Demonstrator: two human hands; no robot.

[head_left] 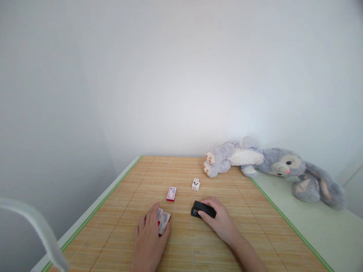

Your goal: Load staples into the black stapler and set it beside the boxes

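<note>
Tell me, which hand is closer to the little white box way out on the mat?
Right. The right hand rests on the black stapler, just below the little white box. The left hand sits farther off to the lower left, on a red-and-white box.

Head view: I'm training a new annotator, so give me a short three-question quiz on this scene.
1. True or false: the right hand rests on the black stapler.
2. What does the left hand touch? A) plush rabbit B) red-and-white box C) stapler
3. How many small boxes lie free on the bamboo mat?

Key:
1. True.
2. B, the red-and-white box.
3. Two: a red box and a white box. The plush rabbit lies at the far right.
</note>
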